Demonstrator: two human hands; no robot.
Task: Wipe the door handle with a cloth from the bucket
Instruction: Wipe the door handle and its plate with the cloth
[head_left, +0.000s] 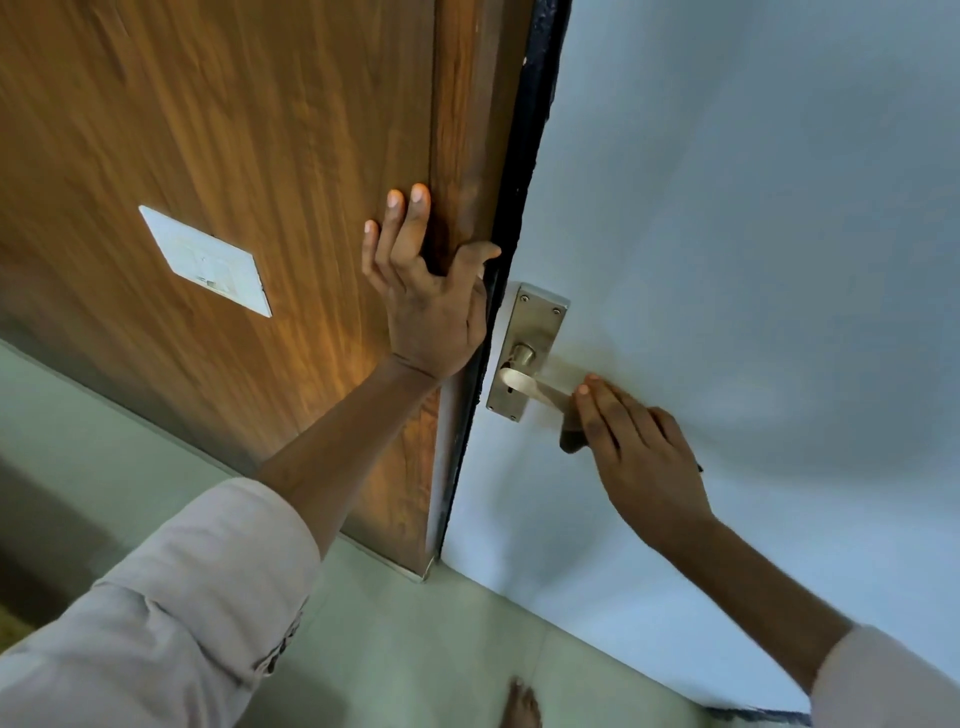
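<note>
The metal lever door handle (524, 382) sits on a steel backplate (530, 332) near the left edge of the pale blue-white door (753, 234). My right hand (634, 447) covers the lever's outer end, fingers lying over it and the thumb beneath. My left hand (426, 291) is pressed flat against the brown wooden panel (234, 130) beside the door, fingers spread, thumb reaching to the door's black edge (519, 197). I see no cloth and no bucket; whether anything lies under my right palm is hidden.
A white switch plate (208, 260) is set in the wooden panel left of my left hand. Pale green floor tiles (415, 649) run below, and a bare foot (519, 706) shows at the bottom edge. The door stands slightly apart from the panel.
</note>
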